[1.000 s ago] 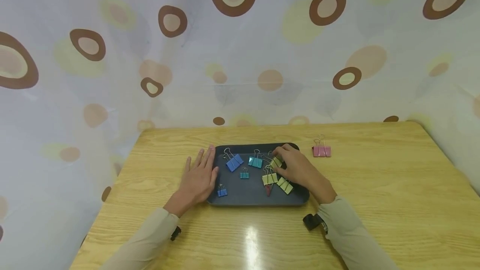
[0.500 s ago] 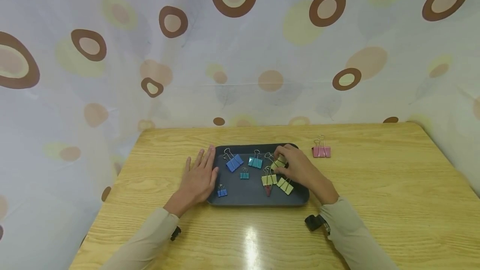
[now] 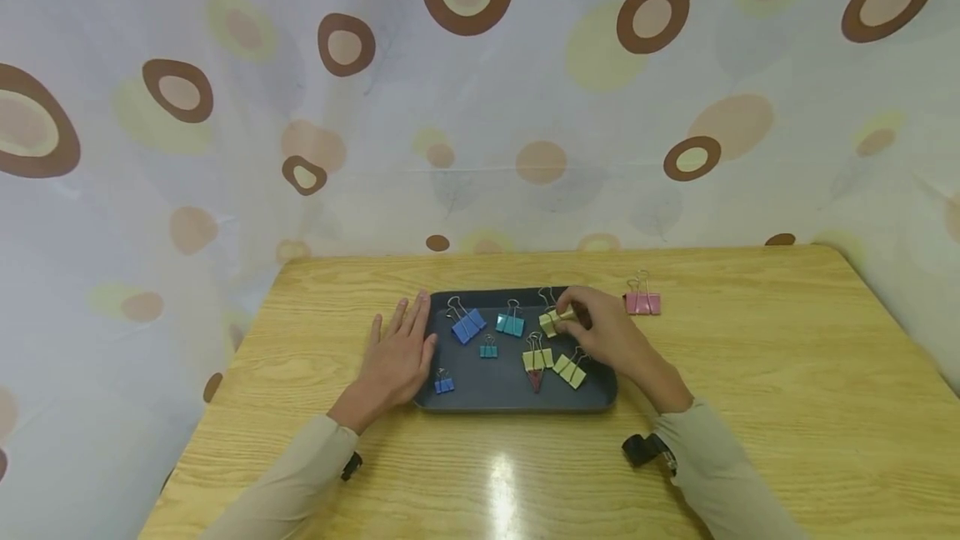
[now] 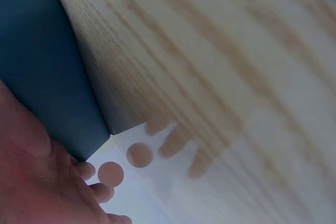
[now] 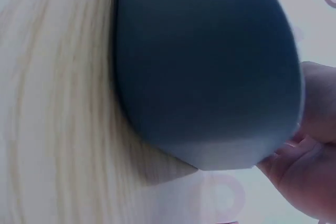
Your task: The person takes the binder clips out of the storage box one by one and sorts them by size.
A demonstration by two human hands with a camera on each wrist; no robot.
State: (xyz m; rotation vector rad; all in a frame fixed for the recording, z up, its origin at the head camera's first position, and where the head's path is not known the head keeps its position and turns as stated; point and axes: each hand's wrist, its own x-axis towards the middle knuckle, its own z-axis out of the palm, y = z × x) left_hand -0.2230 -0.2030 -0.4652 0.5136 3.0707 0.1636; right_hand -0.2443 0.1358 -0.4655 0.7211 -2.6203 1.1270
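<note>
In the head view a dark tray (image 3: pixel 487 394) lies on the wooden table with several binder clips in it. My right hand (image 3: pixel 607 336) pinches a yellow binder clip (image 3: pixel 550 323) between thumb and fingers at the tray's back right. Two more yellow binder clips, one upright (image 3: pixel 537 359) and one tilted (image 3: pixel 570 372), lie just in front of it. Flat and straight-fingered, my left hand (image 3: pixel 395 361) rests along the tray's left edge. In the right wrist view the tray's outer wall (image 5: pixel 210 77) hides the pinched clip, and only part of the right hand (image 5: pixel 310 171) shows.
Blue binder clips, large (image 3: pixel 468 326) and small (image 3: pixel 444 385), lie at the tray's left. Teal ones, medium (image 3: pixel 510 324) and small (image 3: pixel 488 351), sit mid-tray. A small dark red clip (image 3: pixel 535 380) touches a yellow one. Outside, a pink binder clip (image 3: pixel 642 303) lies back right.
My right hand has shifted slightly right and turned the pinched yellow binder clip, whose handles now point to the back. The left hand has stayed where it was.
</note>
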